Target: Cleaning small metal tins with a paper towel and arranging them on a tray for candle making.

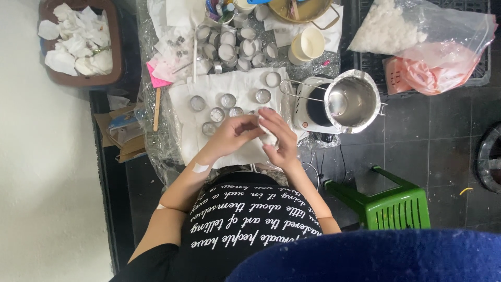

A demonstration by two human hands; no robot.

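Over a small table wrapped in crinkled clear plastic, a white paper towel is spread as the work surface; dark floor tiles lie to the right and a white wall to the left. Both hands meet at the towel's near edge: the left hand and right hand curl their fingers together around a small white piece, too covered to tell what it is. Seven small round metal cups stand open on the towel just beyond the fingers, and a denser cluster of wax-filled cups sits farther back. One steel pouring pitcher rests on a white hotplate. One clear bag of white flakes lies by a pink bag. One brown bin holds crumpled tissues; one green stool stands nearby.
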